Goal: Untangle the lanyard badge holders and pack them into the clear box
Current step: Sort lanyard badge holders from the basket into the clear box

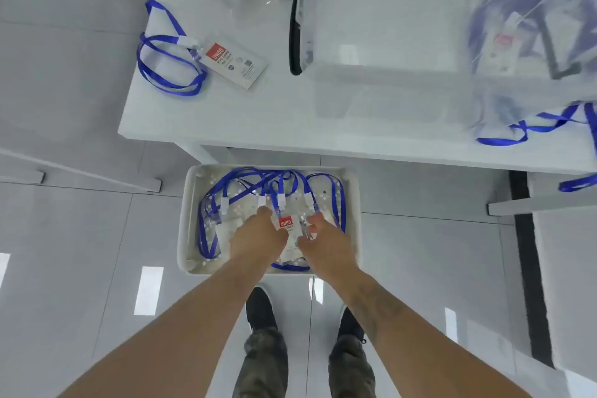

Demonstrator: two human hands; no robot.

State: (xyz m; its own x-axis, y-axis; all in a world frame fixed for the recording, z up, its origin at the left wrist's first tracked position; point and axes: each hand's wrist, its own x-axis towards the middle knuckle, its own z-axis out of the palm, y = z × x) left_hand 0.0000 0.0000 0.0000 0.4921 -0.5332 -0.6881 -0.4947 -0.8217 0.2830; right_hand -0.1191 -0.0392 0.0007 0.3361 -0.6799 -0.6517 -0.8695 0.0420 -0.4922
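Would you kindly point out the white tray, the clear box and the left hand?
white tray (pixel 190 220), head view, left rim.
clear box (pixel 387 81), head view, near wall.
left hand (pixel 256 237), head view, back of hand.

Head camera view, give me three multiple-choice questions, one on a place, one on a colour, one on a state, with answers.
1. Where is the white rectangular plastic tray that holds the tangled lanyard badge holders?
A. on the white table
B. on the floor in front of the table
C. inside the clear box

2. What colour are the lanyard straps?
A. blue
B. green
C. black

3. What does the clear plastic box on the white table hold?
A. a full stack of badges
B. nothing visible
C. one red folder

Answers: 1 B, the tray sits on the floor tiles below the table edge, under the left hand and right hand. 2 A, every strap is blue. 3 B, only bare walls and bottom show through it.
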